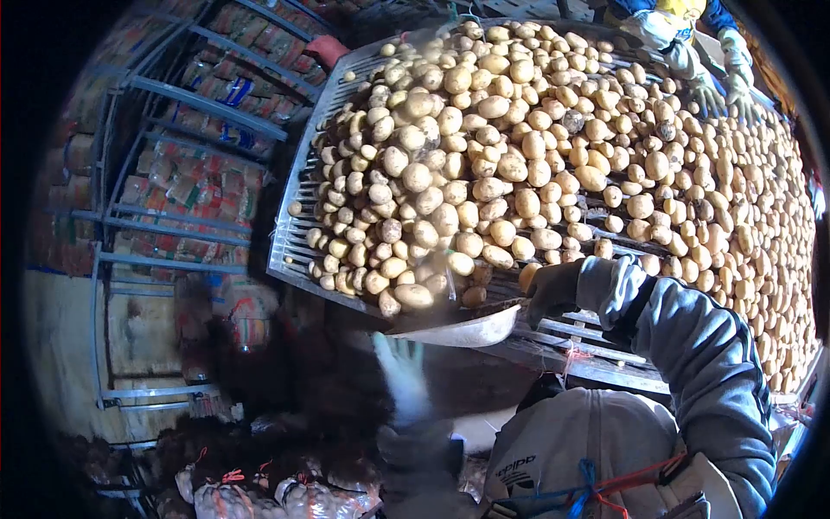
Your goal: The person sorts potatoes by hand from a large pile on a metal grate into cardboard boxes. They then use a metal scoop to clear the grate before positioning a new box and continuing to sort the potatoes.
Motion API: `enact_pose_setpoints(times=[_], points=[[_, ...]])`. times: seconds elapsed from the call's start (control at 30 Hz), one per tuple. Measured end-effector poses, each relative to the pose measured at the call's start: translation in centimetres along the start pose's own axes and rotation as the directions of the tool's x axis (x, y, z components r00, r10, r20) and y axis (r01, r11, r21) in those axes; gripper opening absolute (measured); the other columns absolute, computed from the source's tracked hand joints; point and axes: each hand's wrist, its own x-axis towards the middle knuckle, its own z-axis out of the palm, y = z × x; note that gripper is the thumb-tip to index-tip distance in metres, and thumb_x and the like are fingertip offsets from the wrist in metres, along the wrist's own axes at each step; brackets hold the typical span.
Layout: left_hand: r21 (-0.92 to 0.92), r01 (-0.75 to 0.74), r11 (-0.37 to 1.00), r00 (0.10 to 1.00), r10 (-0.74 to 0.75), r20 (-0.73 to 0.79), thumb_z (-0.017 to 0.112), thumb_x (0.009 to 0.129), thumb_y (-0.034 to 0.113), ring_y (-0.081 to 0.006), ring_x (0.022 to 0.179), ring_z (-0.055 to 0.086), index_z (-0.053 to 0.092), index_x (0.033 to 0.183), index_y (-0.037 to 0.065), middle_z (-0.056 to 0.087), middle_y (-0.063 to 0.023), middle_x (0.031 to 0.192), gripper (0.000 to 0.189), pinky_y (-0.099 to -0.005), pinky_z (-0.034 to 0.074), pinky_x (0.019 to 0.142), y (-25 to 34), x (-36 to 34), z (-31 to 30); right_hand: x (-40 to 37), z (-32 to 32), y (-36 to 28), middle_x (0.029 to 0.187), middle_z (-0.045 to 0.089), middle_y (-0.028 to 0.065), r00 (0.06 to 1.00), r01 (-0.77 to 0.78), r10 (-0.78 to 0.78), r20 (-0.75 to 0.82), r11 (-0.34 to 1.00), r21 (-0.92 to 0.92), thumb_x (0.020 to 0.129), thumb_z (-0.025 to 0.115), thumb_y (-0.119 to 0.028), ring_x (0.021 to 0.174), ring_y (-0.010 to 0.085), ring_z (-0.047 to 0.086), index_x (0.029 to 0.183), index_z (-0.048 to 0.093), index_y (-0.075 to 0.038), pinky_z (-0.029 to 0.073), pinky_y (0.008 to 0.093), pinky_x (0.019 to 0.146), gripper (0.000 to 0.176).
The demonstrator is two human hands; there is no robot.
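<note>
Over the near edge of a slatted metal table (298,208), a shallow pale pan (475,332) is tilted, its hollow side towards the potatoes (510,164). My right hand (553,292), in a dark glove, grips the pan's right end, with one potato right at its fingertips. At the pan's left end my left hand (403,368), in a pale glove, has its fingers stretched and spread just under the rim. A grey sleeve (705,346) covers my right arm. My cap (588,445), with strings tied over it, fills part of the lower view.
A co-worker's gloved hands (726,97) rest on the potatoes at the far right. Someone's reddish glove or sleeve (327,49) shows at the table's far left corner. Filled net sacks (246,500) stand below left. Metal rails (173,219) and stacked bags (194,182) line the left.
</note>
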Motion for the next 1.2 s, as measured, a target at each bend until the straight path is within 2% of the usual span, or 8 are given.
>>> enact_pose_setpoints(times=[0.17,0.33,0.6,0.63,0.77,0.8,1.1,1.2], points=[[0.206,0.005,0.978,0.997,-0.020,0.070,0.051,0.108,0.046,-0.0219,0.143,0.040,0.035,0.157,0.013,0.041,-0.0063,0.157,0.061,-0.0447,0.033,0.119,-0.8,-0.7,5.6,2.2,0.6,0.3,0.071,0.067,0.0070,0.994,0.108,-0.109,-0.032,0.994,-0.021,0.083,0.076,-0.029,0.061,0.0188,0.060,0.086,0.074,-0.005,0.047,0.0380,0.057,0.025],[0.100,0.108,0.989,0.982,-0.122,0.145,0.055,0.105,0.046,-0.0222,0.136,0.048,0.042,0.153,0.006,0.049,-0.0097,0.150,0.063,-0.0389,0.037,0.115,1.0,4.0,7.4,8.3,2.9,0.3,0.076,0.071,0.0102,0.932,0.317,-0.332,-0.144,0.942,-0.113,0.087,0.072,-0.031,0.067,0.0210,0.065,0.091,0.075,-0.004,0.051,0.0403,0.064,0.027],[0.568,-0.293,0.769,0.938,0.347,0.015,0.065,0.100,0.042,-0.0263,0.131,0.050,0.042,0.149,-0.002,0.051,-0.0189,0.145,0.070,-0.0381,0.040,0.109,1.2,3.0,10.4,8.2,7.5,2.5,0.092,0.076,0.0192,0.792,0.427,-0.449,-0.413,0.892,-0.150,0.090,0.066,-0.031,0.087,0.0275,0.073,0.106,0.076,-0.004,0.056,0.0417,0.083,0.033],[0.614,-0.317,0.723,0.921,0.390,0.017,0.066,0.099,0.042,-0.0269,0.130,0.050,0.042,0.149,-0.003,0.051,-0.0201,0.144,0.071,-0.0380,0.041,0.108,0.9,2.5,11.1,7.8,7.3,2.8,0.094,0.076,0.0189,0.869,0.274,-0.307,-0.389,0.952,-0.138,0.089,0.066,-0.030,0.087,0.0269,0.073,0.107,0.076,-0.004,0.056,0.0417,0.084,0.033],[0.692,-0.373,0.618,0.880,0.472,0.052,0.066,0.098,0.045,-0.0284,0.132,0.047,0.040,0.150,-0.004,0.048,-0.0223,0.146,0.075,-0.0383,0.038,0.109,-0.4,2.2,14.0,5.5,6.2,5.6,0.069,0.070,0.0168,0.787,0.392,-0.354,-0.506,0.919,-0.034,0.087,0.067,-0.023,0.062,0.0264,0.068,0.100,0.076,0.000,0.054,0.0412,0.061,0.027],[0.704,-0.376,0.602,0.881,0.468,0.069,0.064,0.099,0.046,-0.0286,0.134,0.046,0.039,0.151,-0.004,0.046,-0.0223,0.148,0.077,-0.0385,0.037,0.110,-0.9,2.3,14.8,3.2,5.4,3.5,0.076,0.073,0.0136,0.863,0.197,-0.185,-0.470,0.980,-0.023,0.083,0.073,-0.023,0.069,0.0197,0.067,0.099,0.075,-0.001,0.054,0.0386,0.066,0.028],[0.759,-0.347,0.551,0.936,0.256,0.242,0.051,0.100,0.062,-0.0307,0.149,0.031,0.030,0.159,-0.001,0.030,-0.0220,0.163,0.088,-0.0405,0.023,0.123,-3.5,0.4,18.6,-2.5,5.3,7.6,0.080,0.072,0.0225,0.640,0.169,-0.295,-0.709,0.955,-0.244,0.083,0.065,-0.027,0.074,0.0413,0.071,0.094,0.075,-0.005,0.056,0.0500,0.073,0.027],[0.727,-0.359,0.585,0.932,0.183,0.313,0.047,0.101,0.067,-0.0314,0.154,0.027,0.027,0.161,0.000,0.025,-0.0219,0.168,0.093,-0.0412,0.019,0.127,-5.9,1.0,21.8,-5.9,4.3,7.8,0.073,0.070,0.0227,0.713,0.152,-0.030,-0.701,0.982,0.112,0.082,0.069,-0.026,0.068,0.0341,0.071,0.094,0.074,-0.001,0.056,0.0461,0.068,0.029]])
